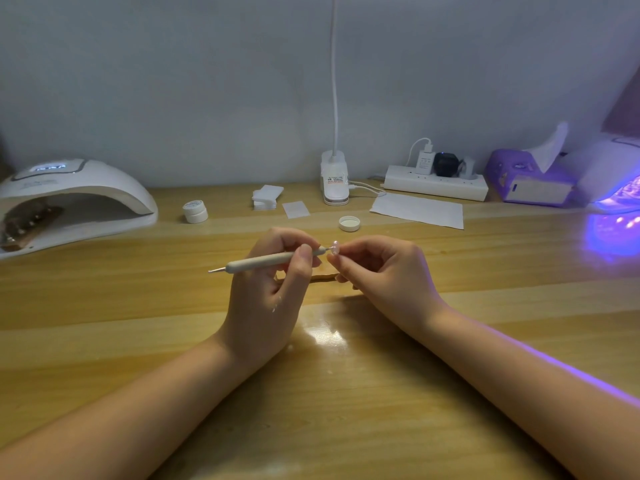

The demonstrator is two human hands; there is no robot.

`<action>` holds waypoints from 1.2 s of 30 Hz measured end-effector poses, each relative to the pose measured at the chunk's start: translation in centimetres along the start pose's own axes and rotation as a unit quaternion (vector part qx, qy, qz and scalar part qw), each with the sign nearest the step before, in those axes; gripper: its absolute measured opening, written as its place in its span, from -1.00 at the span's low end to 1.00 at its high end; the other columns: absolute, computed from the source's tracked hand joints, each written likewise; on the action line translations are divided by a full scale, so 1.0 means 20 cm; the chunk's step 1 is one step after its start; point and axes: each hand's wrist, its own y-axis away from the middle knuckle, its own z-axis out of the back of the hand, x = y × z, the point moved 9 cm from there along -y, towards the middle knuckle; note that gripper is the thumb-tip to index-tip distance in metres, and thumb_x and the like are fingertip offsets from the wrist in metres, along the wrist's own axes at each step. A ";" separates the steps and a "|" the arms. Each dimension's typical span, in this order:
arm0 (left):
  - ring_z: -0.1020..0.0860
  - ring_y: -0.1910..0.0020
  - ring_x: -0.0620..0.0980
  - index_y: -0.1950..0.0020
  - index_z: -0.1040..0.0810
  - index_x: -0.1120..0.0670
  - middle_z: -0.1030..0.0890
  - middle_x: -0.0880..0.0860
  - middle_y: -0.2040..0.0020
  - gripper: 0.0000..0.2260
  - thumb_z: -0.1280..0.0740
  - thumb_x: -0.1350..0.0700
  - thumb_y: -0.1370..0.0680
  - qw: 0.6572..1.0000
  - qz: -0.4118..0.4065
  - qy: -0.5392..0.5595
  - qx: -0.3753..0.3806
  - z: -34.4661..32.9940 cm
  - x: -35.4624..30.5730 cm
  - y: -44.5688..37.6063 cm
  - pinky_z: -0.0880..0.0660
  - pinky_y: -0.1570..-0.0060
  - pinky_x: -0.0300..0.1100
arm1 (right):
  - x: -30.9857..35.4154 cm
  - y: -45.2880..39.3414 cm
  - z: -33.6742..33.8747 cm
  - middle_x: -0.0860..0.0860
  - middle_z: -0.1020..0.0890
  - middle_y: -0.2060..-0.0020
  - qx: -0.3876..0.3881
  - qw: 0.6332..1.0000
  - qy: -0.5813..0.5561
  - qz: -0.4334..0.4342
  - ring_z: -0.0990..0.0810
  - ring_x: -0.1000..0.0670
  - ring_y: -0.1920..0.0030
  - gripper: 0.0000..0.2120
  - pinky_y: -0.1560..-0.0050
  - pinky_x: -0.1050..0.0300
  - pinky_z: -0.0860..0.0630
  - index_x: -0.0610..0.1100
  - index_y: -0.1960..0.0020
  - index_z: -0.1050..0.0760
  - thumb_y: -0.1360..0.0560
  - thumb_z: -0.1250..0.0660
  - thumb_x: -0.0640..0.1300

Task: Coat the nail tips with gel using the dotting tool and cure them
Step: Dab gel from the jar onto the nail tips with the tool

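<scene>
My left hand (pixel 273 292) grips a pale dotting tool (pixel 266 262) that lies nearly level, its metal tip pointing right. That tip touches a small pinkish nail tip (pixel 335 246), which my right hand (pixel 384 275) pinches between thumb and fingertips above the wooden table (pixel 138 323). A wooden stick lies on the table below my hands, mostly hidden. A white curing lamp (pixel 69 202) stands at the far left with a stick of nail tips inside. A second lamp (pixel 620 188) at the far right glows violet.
A small white gel jar (pixel 195 211) and its loose lid (pixel 349 223) sit behind my hands. White wipes (pixel 266 197), a paper sheet (pixel 419 210), a clip lamp base (pixel 334 178), a power strip (pixel 436 183) and a purple tissue box (pixel 530 178) line the back.
</scene>
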 end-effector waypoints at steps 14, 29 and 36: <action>-0.62 0.12 -0.07 0.00 -0.52 0.04 -0.62 -0.01 0.13 -0.88 -0.22 0.06 -0.56 1.000 -0.012 -0.020 0.013 -0.02 -0.01 0.00 -0.59 0.20 -0.13 | 0.01 0.00 0.00 -0.01 -0.70 0.23 0.008 1.000 0.015 0.012 -0.68 0.00 0.22 -0.88 0.17 0.00 -0.63 -0.11 0.00 -0.65 -0.46 -0.45 -0.19; -0.63 0.11 -0.06 0.00 -0.53 0.05 -0.63 -0.01 0.13 -0.87 -0.22 0.05 -0.56 1.000 0.002 -0.016 0.010 -0.01 0.00 0.00 -0.59 0.19 -0.13 | 0.01 0.00 0.00 -0.02 -0.70 0.23 0.009 1.000 0.011 0.011 -0.68 0.00 0.22 -0.88 0.15 -0.01 -0.63 -0.12 0.01 -0.65 -0.46 -0.45 -0.20; -0.63 0.12 0.00 -0.01 -0.53 0.11 -0.63 0.05 0.13 -0.85 -0.22 0.08 -0.57 1.000 -0.006 -0.012 -0.010 0.00 -0.01 0.00 -0.59 0.18 -0.07 | 0.01 0.00 0.00 -0.02 -0.70 0.24 0.008 1.000 0.014 0.008 -0.68 0.00 0.23 -0.89 0.16 -0.01 -0.63 -0.14 0.01 -0.66 -0.46 -0.44 -0.19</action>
